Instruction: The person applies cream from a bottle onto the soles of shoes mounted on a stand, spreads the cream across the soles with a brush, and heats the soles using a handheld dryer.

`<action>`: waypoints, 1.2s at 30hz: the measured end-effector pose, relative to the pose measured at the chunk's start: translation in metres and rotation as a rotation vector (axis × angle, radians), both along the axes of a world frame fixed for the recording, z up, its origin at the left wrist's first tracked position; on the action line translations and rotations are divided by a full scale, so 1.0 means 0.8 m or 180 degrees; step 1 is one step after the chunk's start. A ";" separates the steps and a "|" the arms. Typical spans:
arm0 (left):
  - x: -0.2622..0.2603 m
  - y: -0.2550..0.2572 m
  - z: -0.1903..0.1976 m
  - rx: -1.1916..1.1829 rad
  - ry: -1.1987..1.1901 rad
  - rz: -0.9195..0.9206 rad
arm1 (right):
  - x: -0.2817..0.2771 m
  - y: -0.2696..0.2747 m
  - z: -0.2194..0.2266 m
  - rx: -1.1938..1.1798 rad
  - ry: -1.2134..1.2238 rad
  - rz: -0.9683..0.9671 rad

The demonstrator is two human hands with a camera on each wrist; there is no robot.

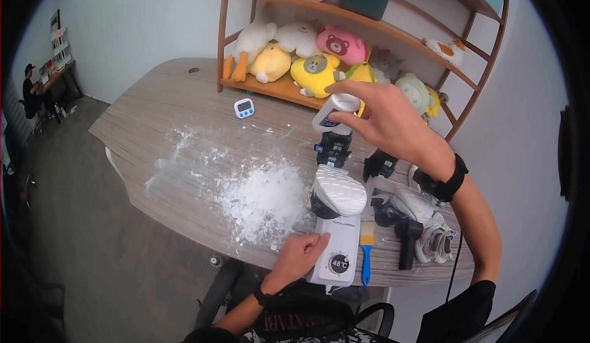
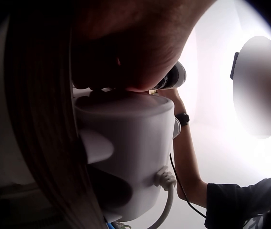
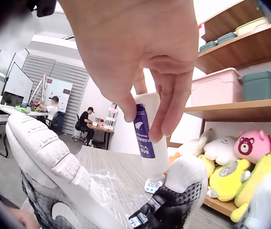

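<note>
My right hand (image 1: 396,118) grips a white bottle with a blue label (image 1: 335,114) between thumb and fingers. In the right wrist view the bottle (image 3: 150,133) hangs just above a black-and-white sneaker (image 3: 173,195). A sneaker (image 1: 340,190) stands sole up on a white shoe dryer (image 1: 344,238) whose round display reads 48°C. My left hand (image 1: 298,258) rests at the dryer's left side, loosely curled, thumb near its top face. In the left wrist view that hand (image 2: 135,52) lies over the dryer (image 2: 130,129), its fingers mostly in shadow.
White powder (image 1: 264,198) is heaped and scattered left of the dryer. A blue-handled brush (image 1: 366,254), a black handheld tool (image 1: 407,243) and more shoes (image 1: 435,238) lie to the right. A small timer (image 1: 244,108) stands behind the powder, before a shelf of plush toys (image 1: 313,75).
</note>
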State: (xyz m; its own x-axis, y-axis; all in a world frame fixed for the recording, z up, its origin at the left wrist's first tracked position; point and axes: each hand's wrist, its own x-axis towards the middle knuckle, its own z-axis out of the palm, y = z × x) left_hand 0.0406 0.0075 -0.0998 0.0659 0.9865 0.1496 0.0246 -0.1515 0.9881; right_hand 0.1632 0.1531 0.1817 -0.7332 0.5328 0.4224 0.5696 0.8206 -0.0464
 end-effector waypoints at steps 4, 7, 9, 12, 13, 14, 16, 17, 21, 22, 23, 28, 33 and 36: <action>0.001 0.001 -0.003 0.0010 -0.0024 -0.0011 | -0.015 0.005 0.002 0.0232 -0.0276 -0.0002; 0.000 0.000 0.000 0.0033 0.0027 0.0033 | -0.028 0.006 -0.002 0.0245 -0.0461 -0.0041; 0.000 0.000 0.001 0.0075 0.0027 0.0058 | -0.034 0.010 -0.006 0.0267 -0.0547 0.0012; -0.002 0.000 0.000 0.0153 0.0074 0.0079 | -0.042 0.018 -0.017 0.0370 -0.0650 0.0101; -0.001 0.001 0.000 0.0183 0.0101 0.0074 | -0.044 0.020 -0.020 0.0443 -0.0686 0.0137; -0.001 0.001 0.001 0.0178 0.0081 0.0090 | -0.048 0.020 -0.023 0.0441 -0.0706 0.0155; -0.003 0.000 0.003 0.0201 0.0081 0.0071 | -0.055 0.019 -0.027 0.0470 -0.0813 0.0113; -0.003 0.000 0.003 0.0197 0.0080 0.0081 | -0.057 0.022 -0.031 0.0467 -0.0814 0.0123; -0.003 0.000 0.005 0.0199 0.0128 0.0057 | -0.065 0.030 -0.042 0.0400 -0.0920 0.0219; -0.003 0.001 0.005 0.0192 0.0126 0.0049 | -0.067 0.031 -0.043 0.0400 -0.0969 0.0250; -0.003 0.001 0.004 0.0192 0.0124 0.0045 | -0.068 0.033 -0.045 0.0399 -0.0972 0.0246; -0.003 0.001 0.005 0.0205 0.0123 0.0044 | -0.075 0.039 -0.051 0.0209 -0.1059 0.0294; -0.003 0.001 0.004 0.0208 0.0123 0.0046 | -0.078 0.037 -0.052 -0.0085 -0.1114 0.0250; -0.003 0.001 0.004 0.0211 0.0155 0.0061 | -0.078 0.034 -0.048 -0.0070 -0.1149 0.0283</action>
State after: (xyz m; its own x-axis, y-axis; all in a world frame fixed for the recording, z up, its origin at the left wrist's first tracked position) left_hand 0.0379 0.0086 -0.0968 0.0559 0.9757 0.2118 0.0759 -0.2156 0.9735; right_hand 0.1006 0.1805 0.1436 -0.8767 0.4665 0.1173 0.4791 0.8686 0.1264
